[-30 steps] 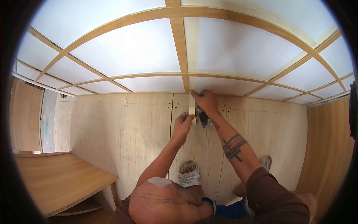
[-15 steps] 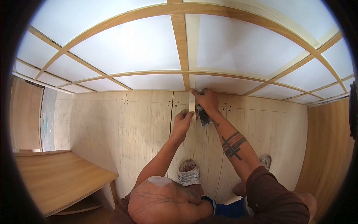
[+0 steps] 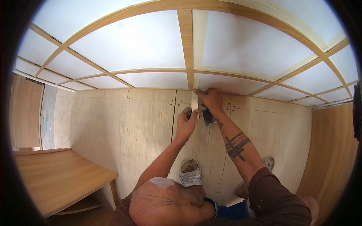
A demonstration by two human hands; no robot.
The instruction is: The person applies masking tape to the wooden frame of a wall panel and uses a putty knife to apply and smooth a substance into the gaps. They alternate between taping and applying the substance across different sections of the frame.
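My left hand (image 3: pixel 185 123) is closed on a roll of pale masking tape (image 3: pixel 194 104), just below the bottom rail of the wooden grid frame (image 3: pixel 190 45). Beside it, my right hand (image 3: pixel 212 101) reaches to the foot of the middle upright, its thumb and finger at the upper end of the tape. A putty knife (image 3: pixel 208 117) with a dark, smeared blade juts down from under the right palm. Its handle is hidden by the hand. Pale tape strips (image 3: pixel 199 41) line the white panel (image 3: pixel 249 41) along the upright's right side.
Light plywood boards (image 3: pixel 151 128) with screw holes make up the floor. A low wooden cabinet (image 3: pixel 64 177) stands at lower left, and a wooden panel (image 3: pixel 330 147) rises on the right. My sandaled foot (image 3: pixel 191 174) is close below the hands.
My left hand with the tape roll has moved slightly up towards the frame and my right hand. The right hand stays at the upright's foot. The view has shifted slightly.
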